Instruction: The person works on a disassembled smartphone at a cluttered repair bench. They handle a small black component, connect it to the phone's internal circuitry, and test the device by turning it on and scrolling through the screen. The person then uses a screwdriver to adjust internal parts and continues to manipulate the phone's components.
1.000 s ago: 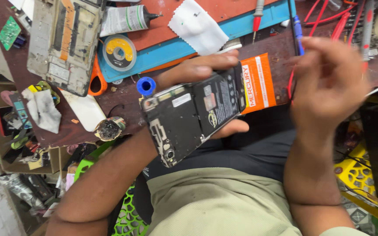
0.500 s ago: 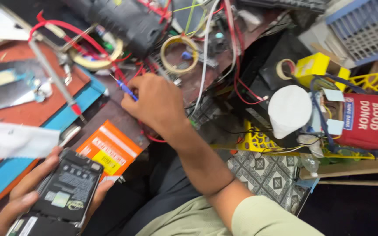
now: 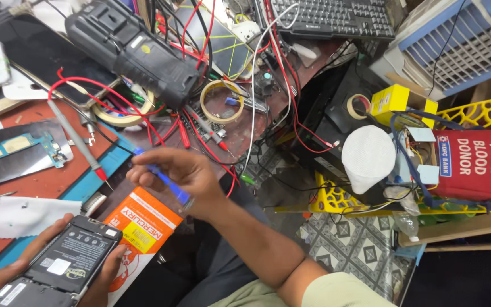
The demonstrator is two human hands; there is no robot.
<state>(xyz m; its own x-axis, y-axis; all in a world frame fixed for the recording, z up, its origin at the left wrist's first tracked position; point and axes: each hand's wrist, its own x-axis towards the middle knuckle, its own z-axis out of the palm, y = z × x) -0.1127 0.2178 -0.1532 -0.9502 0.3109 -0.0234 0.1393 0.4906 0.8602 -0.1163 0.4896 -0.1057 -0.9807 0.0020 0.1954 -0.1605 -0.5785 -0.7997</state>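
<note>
Head view: left hand (image 3: pixel 58 267) has its grip closed under an opened smartphone (image 3: pixel 66 261) with back cover off, orange battery pack (image 3: pixel 143 227) just right of it; right hand (image 3: pixel 177 173) pinches a blue screwdriver (image 3: pixel 166 181) above the cluttered surface (image 3: pixel 46 182).

right hand (image 3: pixel 180 173): pulled back from the red wires at the worktop's far edge, now gripping a slim blue plastic screwdriver (image 3: pixel 166 182)
left hand (image 3: pixel 58 267): opened black phone (image 3: pixel 63 264) lower, near corner
</note>
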